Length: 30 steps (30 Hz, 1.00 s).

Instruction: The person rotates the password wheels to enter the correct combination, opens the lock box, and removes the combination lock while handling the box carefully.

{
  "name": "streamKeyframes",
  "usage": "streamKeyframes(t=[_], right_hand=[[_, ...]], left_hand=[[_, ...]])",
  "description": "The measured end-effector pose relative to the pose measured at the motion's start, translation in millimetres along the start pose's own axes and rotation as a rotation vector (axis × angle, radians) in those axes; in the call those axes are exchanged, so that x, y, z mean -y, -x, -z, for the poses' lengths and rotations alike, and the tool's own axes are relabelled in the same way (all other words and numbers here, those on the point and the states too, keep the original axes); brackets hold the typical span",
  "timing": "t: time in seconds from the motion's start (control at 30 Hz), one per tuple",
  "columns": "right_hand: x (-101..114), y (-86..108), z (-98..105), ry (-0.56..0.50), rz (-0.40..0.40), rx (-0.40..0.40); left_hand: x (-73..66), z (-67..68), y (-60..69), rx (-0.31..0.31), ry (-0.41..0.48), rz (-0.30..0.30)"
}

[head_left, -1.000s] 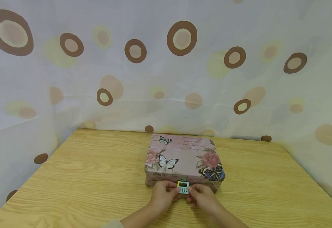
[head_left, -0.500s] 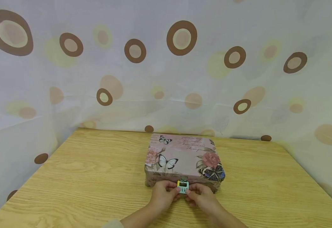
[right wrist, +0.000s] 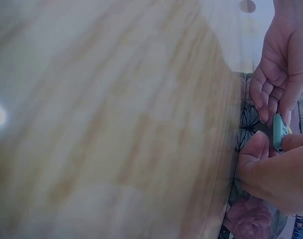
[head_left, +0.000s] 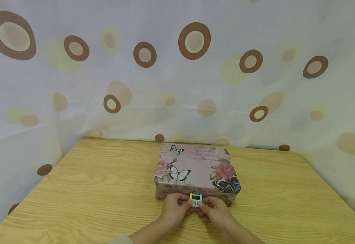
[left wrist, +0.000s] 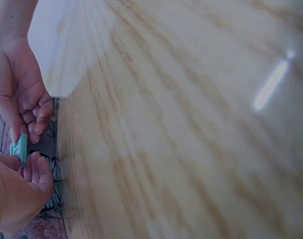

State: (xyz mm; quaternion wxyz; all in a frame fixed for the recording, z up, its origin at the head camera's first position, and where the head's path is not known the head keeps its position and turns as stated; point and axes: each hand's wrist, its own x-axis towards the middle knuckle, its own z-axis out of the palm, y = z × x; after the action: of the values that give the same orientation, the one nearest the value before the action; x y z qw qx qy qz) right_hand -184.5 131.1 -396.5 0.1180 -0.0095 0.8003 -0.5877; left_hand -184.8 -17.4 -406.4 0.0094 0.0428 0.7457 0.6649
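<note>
A small pale-teal combination padlock [head_left: 196, 203] with a yellow edge hangs at the front clasp of a closed tin box [head_left: 195, 169], patterned with butterflies and roses. My left hand [head_left: 174, 207] pinches the padlock's left side between thumb and fingers. From the right, my right hand [head_left: 216, 210] grips it too, the thumb lying over the lower face near the number dials. In the left wrist view, fingertips of both hands meet at the padlock [left wrist: 21, 148]. The right wrist view shows its narrow side [right wrist: 278, 130]; the digits are too small to read.
The box stands on a wood-grain table [head_left: 104, 189], near its back edge. Behind and to both sides hangs a pale curtain [head_left: 165, 84] with brown and yellow circles. A light sleeve [head_left: 121, 239] shows at the left forearm.
My right thumb has slid slightly left onto the padlock's face, covering part of the dials. The left hand, padlock and box stay in place.
</note>
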Motion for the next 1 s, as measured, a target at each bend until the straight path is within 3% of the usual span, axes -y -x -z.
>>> streamKeyframes(t=[0.6,1.0], right_hand=[[0.7,-0.3,-0.9,-0.006,-0.030,0.004],[0.7,-0.6,2.8,-0.103,-0.074,-0.028]], left_hand=[[-0.6,-0.2,0.0,-0.004,-0.016,0.014],[-0.3,0.1,-0.7,0.003,0.015,0.029]])
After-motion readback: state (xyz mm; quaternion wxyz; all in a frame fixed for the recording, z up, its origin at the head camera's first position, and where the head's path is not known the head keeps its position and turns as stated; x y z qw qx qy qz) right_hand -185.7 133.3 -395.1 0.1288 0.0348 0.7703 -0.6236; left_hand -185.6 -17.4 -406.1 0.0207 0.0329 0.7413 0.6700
